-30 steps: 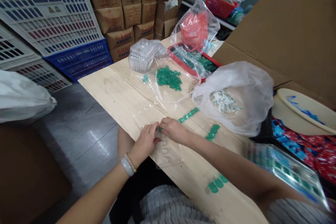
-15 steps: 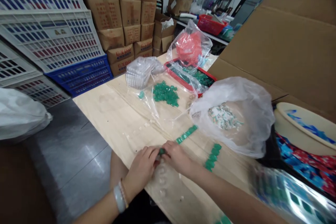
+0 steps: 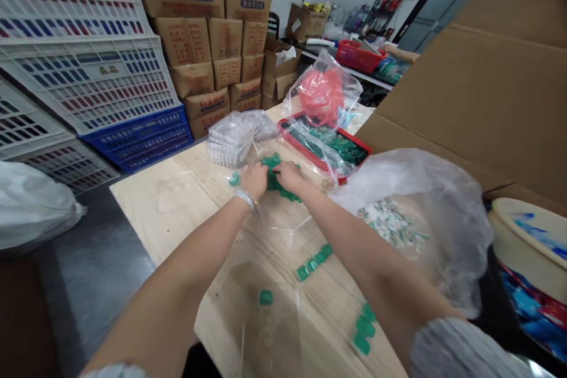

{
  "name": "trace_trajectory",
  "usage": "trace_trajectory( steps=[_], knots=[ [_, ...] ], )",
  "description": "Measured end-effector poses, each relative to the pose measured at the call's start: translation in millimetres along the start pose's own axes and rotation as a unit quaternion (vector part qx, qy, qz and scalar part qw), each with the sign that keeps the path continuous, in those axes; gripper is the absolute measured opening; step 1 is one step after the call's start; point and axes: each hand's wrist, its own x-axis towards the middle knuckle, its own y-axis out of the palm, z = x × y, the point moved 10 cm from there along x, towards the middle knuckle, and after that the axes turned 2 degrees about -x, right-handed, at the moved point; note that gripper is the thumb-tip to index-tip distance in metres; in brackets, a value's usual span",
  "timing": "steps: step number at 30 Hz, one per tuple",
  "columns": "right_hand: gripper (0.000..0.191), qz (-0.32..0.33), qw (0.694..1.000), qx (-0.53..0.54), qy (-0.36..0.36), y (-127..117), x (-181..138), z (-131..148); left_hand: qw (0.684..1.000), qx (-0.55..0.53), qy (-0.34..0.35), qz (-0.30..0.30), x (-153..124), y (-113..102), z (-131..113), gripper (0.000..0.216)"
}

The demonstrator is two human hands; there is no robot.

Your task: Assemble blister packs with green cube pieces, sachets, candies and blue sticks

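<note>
Both hands reach forward to a pile of small green square pieces (image 3: 290, 195) on the table. My left hand (image 3: 254, 181) is at the pile's left side, its fingers bent in and closed on green pieces. On the right side, my right hand (image 3: 289, 176) pinches among the pieces with curled fingers; its fingertips are partly hidden. Nearer to me, a single green square (image 3: 266, 297) lies on a clear plastic strip (image 3: 271, 339). Two short rows of green squares, a middle row (image 3: 313, 262) and a right row (image 3: 364, 328), lie beside my right forearm.
Clear plastic trays (image 3: 230, 144) are stacked left of the pile. Behind it are a red-rimmed tray (image 3: 305, 143) and a bag of red items (image 3: 322, 94). A plastic bag of small wrapped pieces (image 3: 392, 223) stands right, near a cream tub (image 3: 527, 242). Cardboard boxes (image 3: 188, 41) and crates (image 3: 93, 80) line the left.
Both hands have moved forward from the near table edge to the green pile. The green piece they held now lies on the clear strip. The view has shifted.
</note>
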Motion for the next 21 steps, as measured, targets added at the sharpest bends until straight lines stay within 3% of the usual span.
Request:
trace_trajectory(
  steps=[3,7,11,13,14,17,19,21],
  knots=[
    [0.024,0.041,0.998,-0.055,0.018,20.3,5.9,-8.4,1.0,0.001,0.009,0.003,-12.0,10.4,4.3,0.022],
    [0.023,0.039,0.996,-0.079,0.011,24.8,-1.1,-9.8,0.999,-0.038,0.033,-0.02,-27.2,4.9,6.0,0.016],
    [0.026,0.033,0.995,-0.096,-0.004,22.9,-2.5,-3.7,0.969,-0.221,-0.033,-0.106,-35.5,-18.4,20.9,0.009],
    [0.025,0.044,0.993,-0.104,-0.016,24.4,-1.1,0.4,0.91,-0.378,-0.114,-0.123,-44.0,-20.5,37.2,0.012],
    [0.024,0.052,0.993,-0.107,-0.025,25.3,-0.2,3.0,0.864,-0.465,-0.157,-0.115,-49.5,-16.2,43.5,0.018],
    [0.021,0.063,0.991,-0.11,-0.051,25.1,1.5,10.6,0.688,-0.677,-0.258,-0.047,-68.4,4.8,45.6,0.03],
    [0.021,0.055,0.991,-0.109,-0.062,22.1,1.2,14.3,0.589,-0.751,-0.299,-0.008,-80.4,14.4,40.7,0.028],
    [0.024,0.035,0.991,-0.106,-0.08,18.5,-0.6,19.4,0.531,-0.784,-0.322,0.0,-88.5,18.2,39.4,0.02]
  ],
)
